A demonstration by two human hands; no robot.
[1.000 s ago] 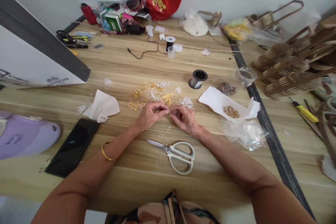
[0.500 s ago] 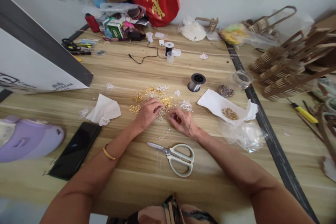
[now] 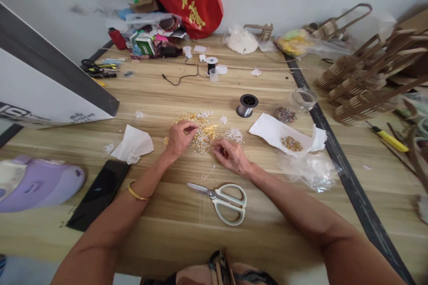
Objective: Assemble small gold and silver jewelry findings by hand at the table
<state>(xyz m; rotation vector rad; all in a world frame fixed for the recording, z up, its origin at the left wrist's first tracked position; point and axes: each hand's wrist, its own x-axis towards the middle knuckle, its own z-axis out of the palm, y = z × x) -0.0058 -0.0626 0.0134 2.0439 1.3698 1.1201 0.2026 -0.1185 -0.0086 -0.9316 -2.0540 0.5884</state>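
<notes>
My left hand (image 3: 179,137) reaches into a pile of small gold and silver jewellery findings (image 3: 203,133) on the wooden table (image 3: 174,93), fingertips pinched in the gold pieces. My right hand (image 3: 230,156) rests just right of the pile, fingers curled closed; what it holds is too small to see. A short silver chain piece (image 3: 209,172) lies on the table between my hands, nearer to me. White-handled scissors (image 3: 222,197) lie below it.
A black phone (image 3: 100,193), a white tissue (image 3: 133,144) and a purple cap (image 3: 36,182) lie left. A wire spool (image 3: 246,105), a glass jar (image 3: 303,98) and paper with gold bits (image 3: 289,140) sit right. Wooden baskets (image 3: 364,84) stand far right; clutter lines the back.
My left hand left the right hand and moved up and left into the gold findings. The right hand stayed almost still. The view tilted slightly.
</notes>
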